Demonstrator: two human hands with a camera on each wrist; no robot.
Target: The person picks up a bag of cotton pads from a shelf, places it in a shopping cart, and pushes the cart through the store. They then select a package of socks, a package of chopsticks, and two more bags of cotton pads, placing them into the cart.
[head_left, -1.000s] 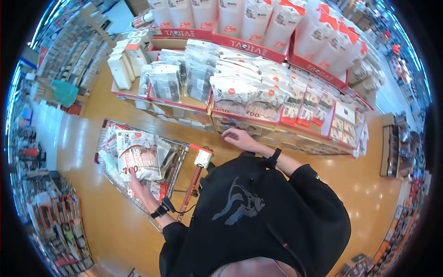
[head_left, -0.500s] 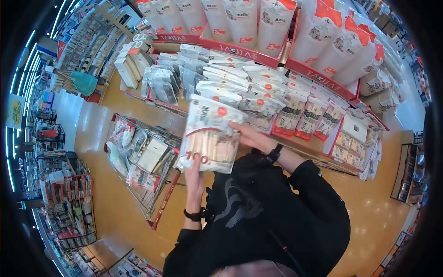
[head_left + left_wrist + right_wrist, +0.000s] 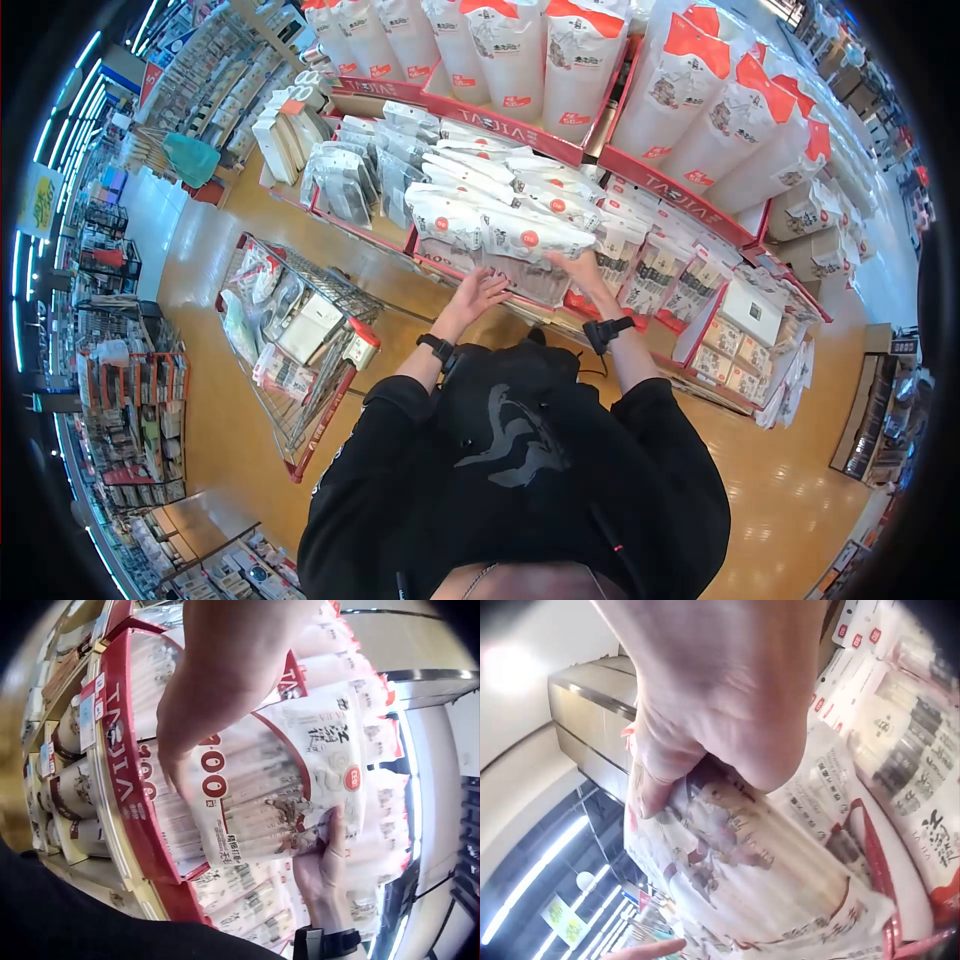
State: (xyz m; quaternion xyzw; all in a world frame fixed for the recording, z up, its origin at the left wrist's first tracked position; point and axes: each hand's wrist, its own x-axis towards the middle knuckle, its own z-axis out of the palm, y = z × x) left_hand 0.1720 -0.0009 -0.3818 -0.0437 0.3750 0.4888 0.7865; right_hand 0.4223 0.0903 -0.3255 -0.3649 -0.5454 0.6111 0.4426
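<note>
A white printed bag of light sticks [image 3: 535,243] lies at the front of the display's red bin, among similar bags. My right hand [image 3: 588,272] pinches its right side; in the left wrist view that hand [image 3: 322,876] has its thumb across the bag's front [image 3: 259,784]. My left hand [image 3: 478,296] is in front of the bin with fingers spread, holding nothing. From the left wrist view, the left hand's [image 3: 217,675] fingers are by the bag's lower edge; contact is unclear. The right wrist view shows the right hand [image 3: 720,697] over the bag [image 3: 772,877].
A shopping cart [image 3: 330,400] holding several packages stands on the left. Grey-dark packs [image 3: 342,185] fill the bin's left part, red-and-white packs [image 3: 652,275] its right. Tall white bags [image 3: 582,70] stand on the upper tier. A teal item [image 3: 190,158] is farther left.
The bag has gone from the cart to the display, held by both hands on the way. My left hand has let go of it; my right hand has taken hold. The cart's earlier top bag is gone.
</note>
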